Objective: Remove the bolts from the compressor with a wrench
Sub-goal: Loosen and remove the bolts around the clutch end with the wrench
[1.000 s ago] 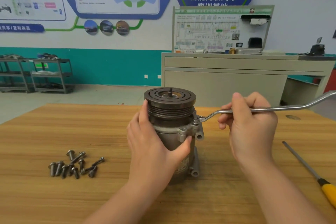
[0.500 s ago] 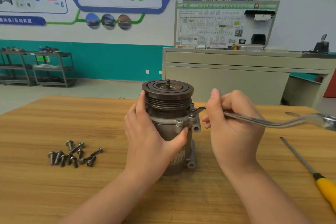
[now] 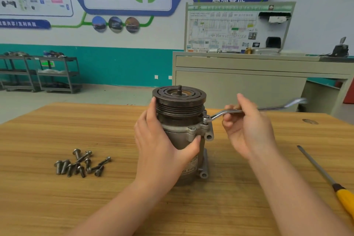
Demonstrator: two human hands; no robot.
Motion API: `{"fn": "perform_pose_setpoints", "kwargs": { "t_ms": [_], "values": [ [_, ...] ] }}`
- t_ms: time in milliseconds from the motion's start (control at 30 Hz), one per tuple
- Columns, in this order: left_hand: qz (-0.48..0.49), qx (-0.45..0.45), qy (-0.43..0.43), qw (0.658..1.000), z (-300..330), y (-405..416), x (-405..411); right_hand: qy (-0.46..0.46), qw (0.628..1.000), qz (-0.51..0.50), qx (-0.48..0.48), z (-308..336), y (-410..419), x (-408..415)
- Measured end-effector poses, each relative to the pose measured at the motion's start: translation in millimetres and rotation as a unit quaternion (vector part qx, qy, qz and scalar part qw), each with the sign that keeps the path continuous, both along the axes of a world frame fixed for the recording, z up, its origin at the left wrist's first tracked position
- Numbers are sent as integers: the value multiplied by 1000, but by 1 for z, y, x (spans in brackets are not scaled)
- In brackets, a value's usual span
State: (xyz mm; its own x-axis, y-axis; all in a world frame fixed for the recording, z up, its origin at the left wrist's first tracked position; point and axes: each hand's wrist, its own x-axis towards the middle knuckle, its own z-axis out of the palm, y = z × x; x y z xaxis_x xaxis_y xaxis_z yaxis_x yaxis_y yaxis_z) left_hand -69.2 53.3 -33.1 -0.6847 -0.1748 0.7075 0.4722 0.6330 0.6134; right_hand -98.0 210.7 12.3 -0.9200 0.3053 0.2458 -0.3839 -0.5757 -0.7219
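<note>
Since half a second ago, the long offset steel wrench (image 3: 249,110) has swung from dipping toward my right to running nearly level, its far end now raised over the back edge of the wooden counter (image 3: 57,197). My right hand (image 3: 247,130) pinches the shaft near the ring end, thumb below and fingers (image 3: 243,101) curled over the top. That ring end sits on a bolt (image 3: 206,119) at the right-hand flange of the grey cylindrical compressor (image 3: 182,140), which stands upright at the middle of the counter with its dark grooved pulley on top. My left hand (image 3: 162,149) grips the compressor body, fingers wrapped round its left side up to the pulley, thumb pressed on the front just under the flange. A loose heap of removed grey flange bolts (image 3: 80,165) lies on the counter well to the left. A yellow-handled screwdriver (image 3: 325,176) lies near the right edge, apart from everything else.
</note>
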Motion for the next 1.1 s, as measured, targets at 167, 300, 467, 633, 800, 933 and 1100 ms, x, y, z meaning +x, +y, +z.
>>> {"fn": "perform_pose_setpoints", "kwargs": {
  "t_ms": [167,300,467,633,800,933,1100],
  "values": [
    [-9,2,-10,1000,0,-1,0,30,996,-62,-49,5,12,-2],
    [-7,0,-3,1000,0,0,0,134,972,-173,85,6,2,13],
    [-1,-1,7,1000,0,0,0,192,917,-252,245,-1,-13,25],
    [3,-2,13,1000,-3,0,-3,345,726,-397,443,-9,-26,32],
    [3,-3,13,1000,-3,0,-2,327,753,-405,403,-13,-26,27],
    [-3,0,3,1000,0,0,0,110,969,-166,148,-3,-10,14],
    [-9,1,-4,1000,0,0,1,3,994,-3,-113,6,9,2]
  ]
}}
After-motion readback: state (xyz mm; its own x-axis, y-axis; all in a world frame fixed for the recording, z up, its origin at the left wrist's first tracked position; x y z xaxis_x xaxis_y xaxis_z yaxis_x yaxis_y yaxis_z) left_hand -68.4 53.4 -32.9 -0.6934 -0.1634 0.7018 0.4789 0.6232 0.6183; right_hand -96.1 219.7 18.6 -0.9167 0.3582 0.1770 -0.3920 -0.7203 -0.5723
